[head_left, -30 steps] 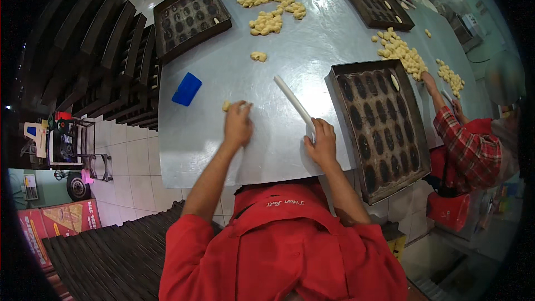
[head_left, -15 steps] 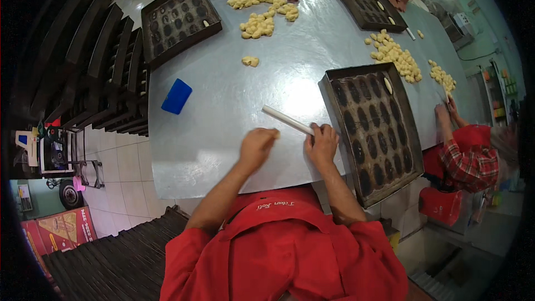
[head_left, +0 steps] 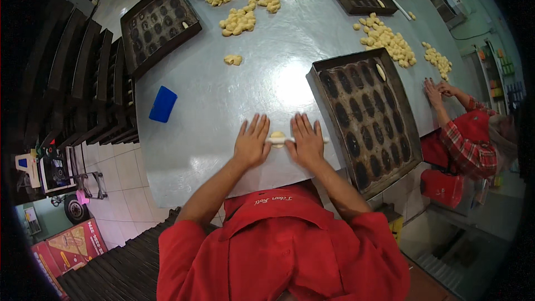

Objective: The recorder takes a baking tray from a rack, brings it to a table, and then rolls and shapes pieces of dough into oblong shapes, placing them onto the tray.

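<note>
On the steel table (head_left: 203, 95), a small flattened piece of pale dough (head_left: 277, 134) lies in front of me. A thin white rolling pin (head_left: 277, 141) crosses it. My left hand (head_left: 252, 142) rests flat over the pin's left end, fingers stretched forward. Over the right part lies my right hand (head_left: 305, 141), also flat with fingers extended; the pin's tip shows beyond it. The dough sits between both hands, partly covered by the pin. Close to my right hand stands a dark baking tray (head_left: 393, 180) with oval hollows, one holding a dough piece (head_left: 381, 72).
A blue scraper (head_left: 163, 104) and a dough lump (head_left: 233, 60) lie left of centre. Dough balls (head_left: 238, 21) are heaped farther back, others (head_left: 390, 40) at right. Another tray (head_left: 195, 27) stands far left. Co-workers' hands (head_left: 437, 90) work around the table; stacked trays (head_left: 92, 78) stand at left.
The pin has turned from slanted to crosswise and now lies on the dough. My left hand has gone from closed to flat; my right hand has moved left and opened out. The view has shifted slightly.
</note>
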Demonstrator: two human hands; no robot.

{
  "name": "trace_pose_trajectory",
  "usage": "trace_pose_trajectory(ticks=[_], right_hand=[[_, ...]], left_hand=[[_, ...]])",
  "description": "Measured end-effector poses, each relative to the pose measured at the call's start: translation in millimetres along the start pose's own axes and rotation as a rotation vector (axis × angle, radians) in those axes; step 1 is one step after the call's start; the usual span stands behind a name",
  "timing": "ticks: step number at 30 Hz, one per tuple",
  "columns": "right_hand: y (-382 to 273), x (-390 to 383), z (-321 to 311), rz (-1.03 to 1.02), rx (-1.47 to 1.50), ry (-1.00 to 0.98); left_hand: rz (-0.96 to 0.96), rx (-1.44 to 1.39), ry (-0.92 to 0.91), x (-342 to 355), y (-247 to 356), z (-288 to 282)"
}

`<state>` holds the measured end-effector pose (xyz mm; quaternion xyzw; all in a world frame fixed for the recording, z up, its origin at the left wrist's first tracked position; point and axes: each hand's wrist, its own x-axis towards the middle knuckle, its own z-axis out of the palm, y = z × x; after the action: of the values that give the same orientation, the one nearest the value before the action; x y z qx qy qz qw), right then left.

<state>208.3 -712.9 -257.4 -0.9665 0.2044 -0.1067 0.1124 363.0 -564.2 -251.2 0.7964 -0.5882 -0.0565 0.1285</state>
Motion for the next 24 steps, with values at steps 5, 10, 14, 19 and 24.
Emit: trace_pose_trajectory(ticks=[5, 10, 14, 19, 24], right_hand=[[24, 73, 18, 0.014, -0.036, 0.016], [7, 38, 10, -0.009, -0.098, -0.026], [-15, -38, 18, -0.015, 0.052, 0.078], [4, -47, 17, 0.066, 0.311, 0.093], [12, 22, 16, 0.207, -0.217, 0.153]], left_hand=[[-0.069, 0.185, 0.001, 70, -30, -12], [-0.066, 0.104, 0.083, 36, -18, 7], [0.0, -0.026, 0.102, -27, 13, 12], [0.049, -0.022, 0.034, -49, 31, -5], [-0.017, -0.159, 0.125, 18, 7, 12]])
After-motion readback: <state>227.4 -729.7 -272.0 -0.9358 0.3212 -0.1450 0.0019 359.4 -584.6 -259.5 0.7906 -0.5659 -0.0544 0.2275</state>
